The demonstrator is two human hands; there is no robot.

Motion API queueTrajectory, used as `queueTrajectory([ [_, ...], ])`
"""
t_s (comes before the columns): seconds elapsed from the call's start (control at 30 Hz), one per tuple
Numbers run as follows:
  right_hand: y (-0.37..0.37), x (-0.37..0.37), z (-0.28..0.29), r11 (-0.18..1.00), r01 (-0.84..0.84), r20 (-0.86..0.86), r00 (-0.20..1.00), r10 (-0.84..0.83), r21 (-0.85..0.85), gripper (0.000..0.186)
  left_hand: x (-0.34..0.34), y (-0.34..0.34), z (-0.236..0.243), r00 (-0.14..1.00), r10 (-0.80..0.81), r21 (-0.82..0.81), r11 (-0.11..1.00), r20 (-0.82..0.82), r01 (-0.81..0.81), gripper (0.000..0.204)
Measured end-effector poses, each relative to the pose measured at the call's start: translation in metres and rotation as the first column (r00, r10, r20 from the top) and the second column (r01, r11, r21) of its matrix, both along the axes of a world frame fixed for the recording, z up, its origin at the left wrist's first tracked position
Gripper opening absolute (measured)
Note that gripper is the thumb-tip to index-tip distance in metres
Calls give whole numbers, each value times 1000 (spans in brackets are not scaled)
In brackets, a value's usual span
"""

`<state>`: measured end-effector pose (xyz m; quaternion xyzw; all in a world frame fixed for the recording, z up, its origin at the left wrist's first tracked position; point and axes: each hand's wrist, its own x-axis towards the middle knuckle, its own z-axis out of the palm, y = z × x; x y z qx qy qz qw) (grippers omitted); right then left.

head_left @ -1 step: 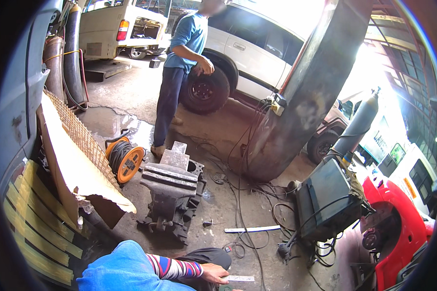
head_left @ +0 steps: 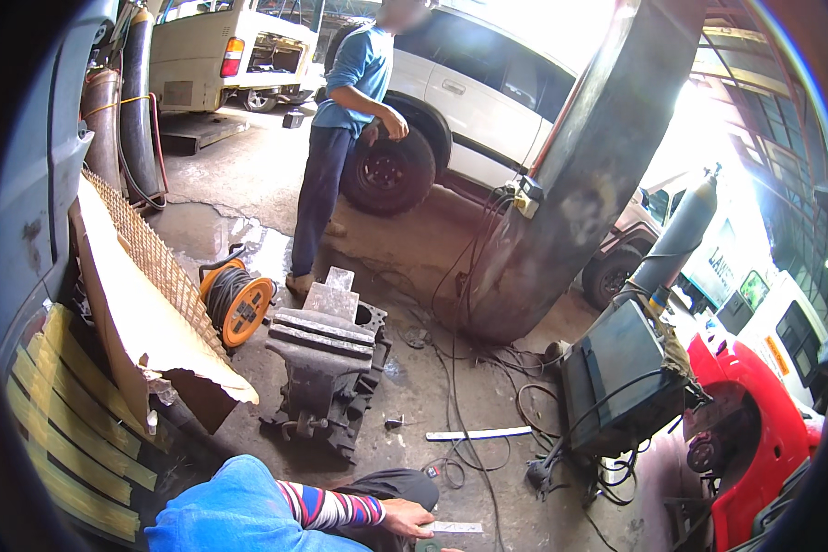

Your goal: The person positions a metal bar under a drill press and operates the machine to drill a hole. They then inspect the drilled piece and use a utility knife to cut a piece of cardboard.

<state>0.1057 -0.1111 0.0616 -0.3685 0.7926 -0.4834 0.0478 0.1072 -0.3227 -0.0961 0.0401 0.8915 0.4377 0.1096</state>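
My left hand [head_left: 407,518], below a red, white and blue striped sleeve, is closed on one end of a flat, pale strip like a steel ruler [head_left: 458,528]. Its fingers press on that end, low in the picture near my dark-trousered knee. Just under the fingers shows part of a small greenish piece [head_left: 427,546], too cut off to name. Of my right hand [head_left: 451,550] only a sliver of skin appears at the bottom edge; its fingers are hidden. Ahead of my knee stands a heavy metal bench vise [head_left: 327,327] on a dark ribbed metal base.
A white-and-blue strip [head_left: 478,434] and loose cables [head_left: 455,386] lie on the floor. An orange cable reel [head_left: 248,313] and leaning cardboard [head_left: 143,322] are at left. Right stand a dark machine [head_left: 612,373] and red car panel [head_left: 754,442]. A person [head_left: 340,129] stands beyond the vise.
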Motion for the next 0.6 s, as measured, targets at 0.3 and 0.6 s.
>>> queueTrajectory([
  [0.3,-4,2,3,1000,-6,-35,999,5,-7,17,1,-2,7,1000,-11,-5,1000,-28,11,61],
  [0.6,-1,11,-15,992,-97,82,993,91,81,24,2,-2,13,1000,0,-21,1000,24,0,61],
])
